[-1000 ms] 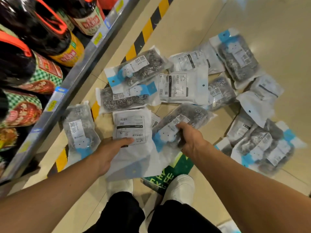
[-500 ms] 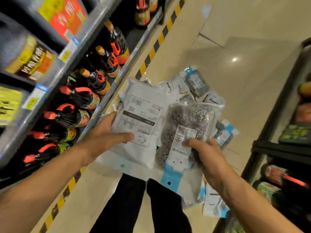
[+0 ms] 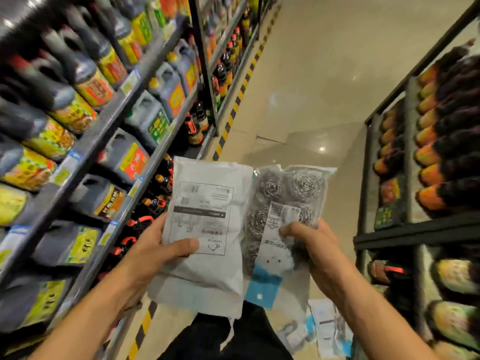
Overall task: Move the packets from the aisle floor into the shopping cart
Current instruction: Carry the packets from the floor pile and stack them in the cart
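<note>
Packets in transit: left hand point(image 3: 153, 252) grips the white packet point(image 3: 205, 229), right hand point(image 3: 314, 245) pinches the scourer packet point(image 3: 280, 209) beside it. More packets point(image 3: 324, 331) lie on the floor below. Cart unseen; next, likely turn to find it.

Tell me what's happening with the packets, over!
Left hand grips white packet. Right hand grips scourer packet. Both lifted, more packets on floor. Cart not in view.

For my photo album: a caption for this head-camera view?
Left hand and right hand each hold a packet in a store aisle.
</note>
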`<action>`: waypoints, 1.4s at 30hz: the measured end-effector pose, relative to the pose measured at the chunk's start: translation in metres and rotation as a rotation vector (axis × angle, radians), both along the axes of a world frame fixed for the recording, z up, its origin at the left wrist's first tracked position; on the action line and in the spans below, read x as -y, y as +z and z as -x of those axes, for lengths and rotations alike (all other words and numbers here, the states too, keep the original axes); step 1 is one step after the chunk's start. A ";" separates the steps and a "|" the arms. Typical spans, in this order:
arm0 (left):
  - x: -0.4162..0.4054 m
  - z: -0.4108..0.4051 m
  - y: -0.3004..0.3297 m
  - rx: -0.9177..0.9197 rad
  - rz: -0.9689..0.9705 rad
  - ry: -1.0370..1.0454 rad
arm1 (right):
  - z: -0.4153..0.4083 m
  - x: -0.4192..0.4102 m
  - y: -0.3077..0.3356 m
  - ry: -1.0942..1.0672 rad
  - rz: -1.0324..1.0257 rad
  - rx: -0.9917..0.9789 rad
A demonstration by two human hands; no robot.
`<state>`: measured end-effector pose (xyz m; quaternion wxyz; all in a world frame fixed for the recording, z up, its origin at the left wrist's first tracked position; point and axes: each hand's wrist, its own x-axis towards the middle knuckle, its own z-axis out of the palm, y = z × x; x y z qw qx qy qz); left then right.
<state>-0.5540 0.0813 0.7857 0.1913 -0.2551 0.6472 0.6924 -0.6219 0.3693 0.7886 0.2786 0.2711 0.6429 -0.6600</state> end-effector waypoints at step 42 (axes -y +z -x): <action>-0.250 -0.216 0.084 0.012 -0.253 -1.673 | -0.562 0.011 0.078 -1.705 -0.154 -0.146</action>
